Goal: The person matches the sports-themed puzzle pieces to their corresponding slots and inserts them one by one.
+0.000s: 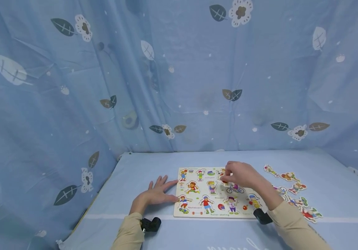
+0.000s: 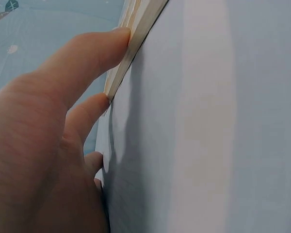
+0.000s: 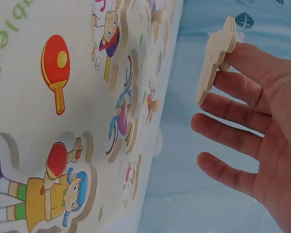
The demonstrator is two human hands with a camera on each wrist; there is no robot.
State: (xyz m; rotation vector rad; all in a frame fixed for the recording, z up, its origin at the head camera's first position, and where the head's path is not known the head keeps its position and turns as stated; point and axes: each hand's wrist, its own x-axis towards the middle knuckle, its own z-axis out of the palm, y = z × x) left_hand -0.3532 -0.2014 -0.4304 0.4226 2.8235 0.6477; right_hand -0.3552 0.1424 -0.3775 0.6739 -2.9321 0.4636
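- Clearly, on my right-wrist feed, thumb and index finger of the right hand pinch a wooden piece, its pale plain side and cut edge showing; the other three fingers reach out loose and spread, holding nothing.
- That piece is in the air, apart from the puzzle board; my head view puts the hand over the board's upper right part.
- On the other side, I have the left hand spread wide with nothing gripped: thumb and index fingertips touch the board's left edge, the remaining fingers pointing away from it.
- Around those fingers, the board lies flat, showing sports figures in cut-out recesses, among them a cyclist and a table-tennis girl, with a printed red paddle near her.
- Further right, I count several loose pieces in a loose line beside the right forearm.
- Under everything, I see a light blue tablecloth with a white stripe.
- Beyond hangs a blue curtain printed with leaves and flowers.
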